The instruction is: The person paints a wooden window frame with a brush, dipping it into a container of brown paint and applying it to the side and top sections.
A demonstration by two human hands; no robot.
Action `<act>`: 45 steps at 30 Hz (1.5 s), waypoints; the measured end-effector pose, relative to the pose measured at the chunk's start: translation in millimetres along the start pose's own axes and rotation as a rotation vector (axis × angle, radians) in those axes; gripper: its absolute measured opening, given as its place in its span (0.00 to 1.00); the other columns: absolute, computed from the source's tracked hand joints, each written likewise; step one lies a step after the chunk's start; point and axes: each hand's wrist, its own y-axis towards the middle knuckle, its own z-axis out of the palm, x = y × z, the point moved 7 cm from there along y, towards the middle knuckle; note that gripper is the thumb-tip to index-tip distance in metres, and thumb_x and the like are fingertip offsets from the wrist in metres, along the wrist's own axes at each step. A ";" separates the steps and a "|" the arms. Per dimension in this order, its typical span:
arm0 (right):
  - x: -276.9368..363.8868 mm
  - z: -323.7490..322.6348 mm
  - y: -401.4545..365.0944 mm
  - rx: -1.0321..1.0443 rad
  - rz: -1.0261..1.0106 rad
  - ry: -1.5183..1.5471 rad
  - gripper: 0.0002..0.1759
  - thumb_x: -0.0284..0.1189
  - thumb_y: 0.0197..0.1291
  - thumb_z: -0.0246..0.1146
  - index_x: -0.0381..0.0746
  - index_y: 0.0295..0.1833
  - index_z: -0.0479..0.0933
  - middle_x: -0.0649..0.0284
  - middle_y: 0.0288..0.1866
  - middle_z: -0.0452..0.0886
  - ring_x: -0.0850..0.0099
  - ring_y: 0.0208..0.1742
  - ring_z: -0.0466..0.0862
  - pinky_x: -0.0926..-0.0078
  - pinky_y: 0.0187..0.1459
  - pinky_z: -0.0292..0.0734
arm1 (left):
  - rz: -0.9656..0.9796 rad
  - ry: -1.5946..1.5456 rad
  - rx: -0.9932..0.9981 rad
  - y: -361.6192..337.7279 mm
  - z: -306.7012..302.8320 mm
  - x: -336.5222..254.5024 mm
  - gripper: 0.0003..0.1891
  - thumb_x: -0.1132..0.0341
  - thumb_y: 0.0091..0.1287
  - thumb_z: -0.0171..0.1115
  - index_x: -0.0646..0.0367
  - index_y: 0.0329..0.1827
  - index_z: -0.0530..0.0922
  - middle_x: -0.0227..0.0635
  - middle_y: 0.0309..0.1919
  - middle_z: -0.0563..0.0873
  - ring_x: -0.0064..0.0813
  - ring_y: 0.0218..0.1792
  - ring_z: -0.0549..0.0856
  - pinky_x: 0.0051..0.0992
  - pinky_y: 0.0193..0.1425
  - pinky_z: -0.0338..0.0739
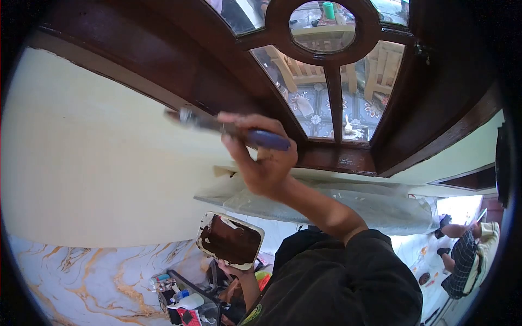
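Note:
My right hand (265,165) is closed around a paintbrush (270,139) with a blue handle, raised in front of the wall. Motion blurs the bristle end, which overlaps the lower edge of the dark brown wooden window frame (201,81) in this view. Lower down, my left hand (235,268) grips a cream rectangular tub (207,219) by its near side. Dark brown paint (231,244) covers the inside of the tub, and smears mark its rim.
A cream wall (98,157) meets marbled panelling (87,277) below. Plastic sheeting (337,206) covers something long under the window. A box of assorted items (185,299) stands below the tub. Another person (465,261) is at the right. Wooden chairs (383,68) show through the glass.

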 end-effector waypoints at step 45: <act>-51.2 -26.8 33.2 -0.153 -0.176 -0.314 0.10 0.15 0.60 0.66 0.31 0.47 0.78 0.46 0.50 0.85 0.68 0.49 0.86 0.77 0.49 0.81 | -0.004 0.128 0.063 -4.0 25.9 1.2 0.39 0.45 0.61 0.54 0.51 0.76 0.60 0.43 0.70 0.69 0.50 0.68 0.71 0.54 0.69 0.70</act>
